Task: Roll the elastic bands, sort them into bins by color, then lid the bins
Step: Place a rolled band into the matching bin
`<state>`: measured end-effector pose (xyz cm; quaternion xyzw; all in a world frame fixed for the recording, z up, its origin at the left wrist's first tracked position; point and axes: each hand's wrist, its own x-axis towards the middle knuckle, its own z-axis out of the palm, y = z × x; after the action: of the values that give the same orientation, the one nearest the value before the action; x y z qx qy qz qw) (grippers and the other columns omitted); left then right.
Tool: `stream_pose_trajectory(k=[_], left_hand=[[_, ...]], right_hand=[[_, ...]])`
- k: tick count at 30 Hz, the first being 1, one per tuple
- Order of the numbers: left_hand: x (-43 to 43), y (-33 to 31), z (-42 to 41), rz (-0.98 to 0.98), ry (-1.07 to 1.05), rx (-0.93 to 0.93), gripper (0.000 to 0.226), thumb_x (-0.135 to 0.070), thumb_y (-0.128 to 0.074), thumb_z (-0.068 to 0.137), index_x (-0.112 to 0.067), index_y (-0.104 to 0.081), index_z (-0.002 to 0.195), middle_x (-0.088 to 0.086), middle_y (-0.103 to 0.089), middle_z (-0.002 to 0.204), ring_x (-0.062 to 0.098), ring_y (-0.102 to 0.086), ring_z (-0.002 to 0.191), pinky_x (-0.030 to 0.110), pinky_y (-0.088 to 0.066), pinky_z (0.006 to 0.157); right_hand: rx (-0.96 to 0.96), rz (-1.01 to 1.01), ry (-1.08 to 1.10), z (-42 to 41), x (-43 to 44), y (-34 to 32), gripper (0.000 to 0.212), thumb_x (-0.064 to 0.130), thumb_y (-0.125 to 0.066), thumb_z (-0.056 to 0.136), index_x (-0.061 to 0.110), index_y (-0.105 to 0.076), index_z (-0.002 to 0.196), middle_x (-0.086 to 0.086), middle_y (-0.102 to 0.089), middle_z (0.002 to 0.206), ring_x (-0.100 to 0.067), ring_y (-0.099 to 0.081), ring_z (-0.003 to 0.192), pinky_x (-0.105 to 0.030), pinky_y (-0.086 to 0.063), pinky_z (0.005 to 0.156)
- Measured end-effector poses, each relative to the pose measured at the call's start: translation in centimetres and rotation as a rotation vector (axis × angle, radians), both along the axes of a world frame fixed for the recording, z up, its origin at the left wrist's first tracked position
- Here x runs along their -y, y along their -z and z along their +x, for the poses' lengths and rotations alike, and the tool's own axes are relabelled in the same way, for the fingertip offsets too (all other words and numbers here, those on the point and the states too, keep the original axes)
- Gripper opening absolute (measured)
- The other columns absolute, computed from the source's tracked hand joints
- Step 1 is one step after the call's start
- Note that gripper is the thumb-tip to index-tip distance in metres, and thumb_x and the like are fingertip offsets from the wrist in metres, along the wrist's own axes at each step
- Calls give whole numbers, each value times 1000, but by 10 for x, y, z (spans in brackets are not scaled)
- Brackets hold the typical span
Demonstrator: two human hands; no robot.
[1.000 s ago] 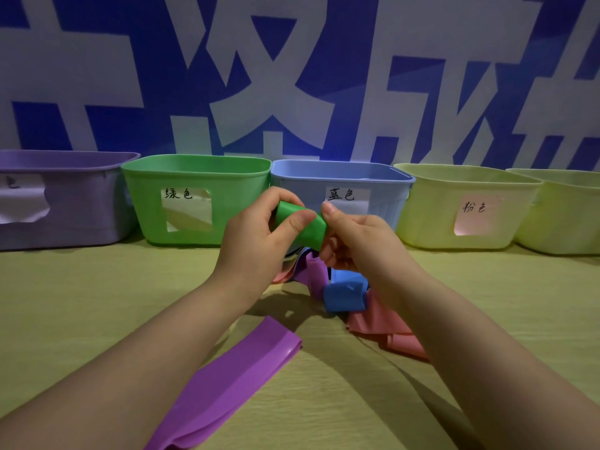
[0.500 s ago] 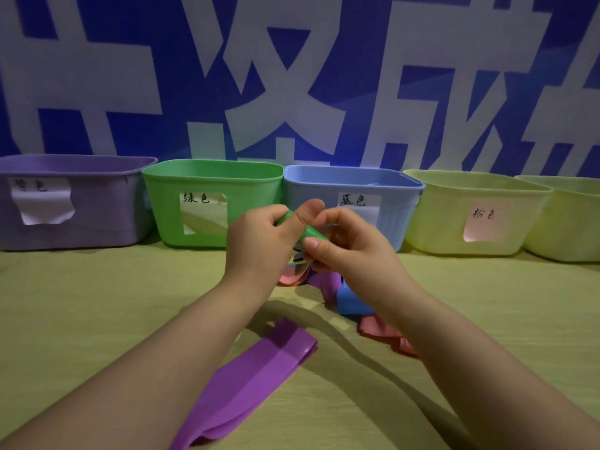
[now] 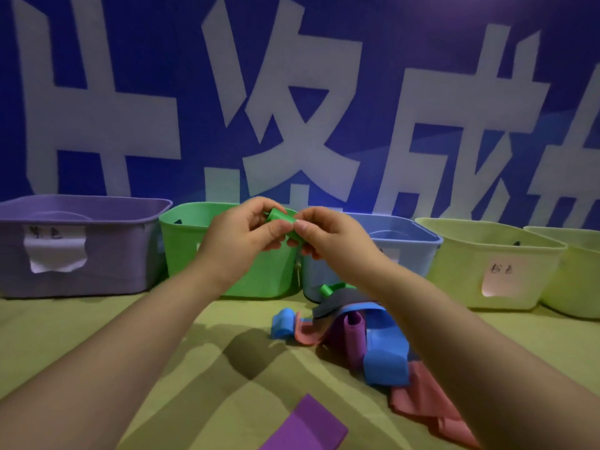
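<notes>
Pinches the rolled green band (image 3: 281, 219) between left hand (image 3: 238, 237) and right hand (image 3: 329, 243), fingers curled round both ends, likely to keep the coil tight. Holds it at 12 o'clock, before the green bin (image 3: 185, 248), seemingly ready to drop. Leaves unsorted bands (image 3: 386, 362) heaped at 4 o'clock.

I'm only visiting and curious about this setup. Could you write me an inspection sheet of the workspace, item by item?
Surface: yellow-green table, with bins in a row along its back.
Job's things: green band, rolled, held up in front of the green bin. Purple bin, blue bin, labelled pale bin and end pale bin, all without lids. Pile of bands in blue, pink and purple. Flat purple band at the near edge.
Clutter: nothing seen.
Hands: left hand and right hand both pinch the green band.
Cables: nothing seen.
Surroundings: blue wall with large white characters.
</notes>
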<state>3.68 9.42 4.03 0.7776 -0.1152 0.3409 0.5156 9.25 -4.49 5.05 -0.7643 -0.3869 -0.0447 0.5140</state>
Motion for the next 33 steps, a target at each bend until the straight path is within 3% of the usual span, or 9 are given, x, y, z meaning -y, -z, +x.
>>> stream_pose_trajectory(k=[4, 6, 9, 12, 15, 19, 25, 33], left_hand=[[-40, -7, 19, 300, -186, -78, 14, -19, -63, 85, -24, -55, 95, 0, -65, 86, 10, -63, 79, 26, -52, 70], [-56, -9, 29, 424, -328, -117, 19, -22, -65, 84, -27, -54, 98, 1, -65, 92, 17, -61, 87, 35, -50, 77], [-71, -9, 42, 529, -464, -152, 27, -25, -63, 86, -25, -51, 111, 3, -65, 103, 22, -60, 95, 40, -49, 83], [-85, 0, 52, 628, -553, -244, 43, -30, -58, 89, -23, -42, 128, 4, -63, 117, 24, -59, 102, 41, -49, 86], [-96, 13, 56, 719, -588, -304, 31, -34, -52, 92, -20, -55, 120, 2, -65, 112, 22, -58, 104, 39, -46, 89], [-100, 22, 57, 737, -589, -251, 26, -33, -46, 95, -16, -64, 101, 3, -67, 93, 24, -58, 91, 36, -41, 85], [-92, 21, 54, 781, -655, -223, 29, -36, -45, 95, -22, -59, 117, -3, -63, 114, 20, -53, 108, 36, -31, 95], [-26, 34, 28, 691, -592, -109, 25, -32, -51, 92, -25, -60, 115, -6, -59, 115, 18, -48, 111, 34, -33, 92]], right_hand=[[82, -31, 49, 27, -34, -6, 13, 21, -66, 85, 26, -58, 94, 9, -59, 85, -12, -63, 79, -33, -51, 79], [171, -79, 112, 38, -51, -4, 20, 22, -67, 84, 23, -59, 102, 7, -55, 92, -17, -61, 89, -32, -51, 80], [268, -118, 185, 55, -76, 2, 27, 21, -63, 87, 19, -56, 113, 2, -53, 104, -14, -54, 91, -26, -44, 75], [282, -169, 280, 70, -92, 11, 28, 22, -60, 89, 18, -55, 115, -2, -55, 115, -17, -55, 97, -30, -46, 81], [250, -213, 371, 76, -99, 17, 27, 27, -54, 92, 19, -54, 118, -2, -60, 117, -22, -56, 104, -39, -44, 92], [299, -376, 369, 71, -104, 17, 29, 27, -40, 97, 23, -59, 117, 0, -64, 117, -22, -54, 110, -41, -37, 99], [281, -252, 350, 59, -77, 16, 28, 24, -41, 98, 14, -64, 111, -4, -66, 108, -22, -57, 100, -36, -43, 87], [283, -162, 401, 27, -40, 27, 22, 23, -49, 93, 16, -67, 104, -3, -69, 105, -22, -59, 100, -39, -42, 92]])
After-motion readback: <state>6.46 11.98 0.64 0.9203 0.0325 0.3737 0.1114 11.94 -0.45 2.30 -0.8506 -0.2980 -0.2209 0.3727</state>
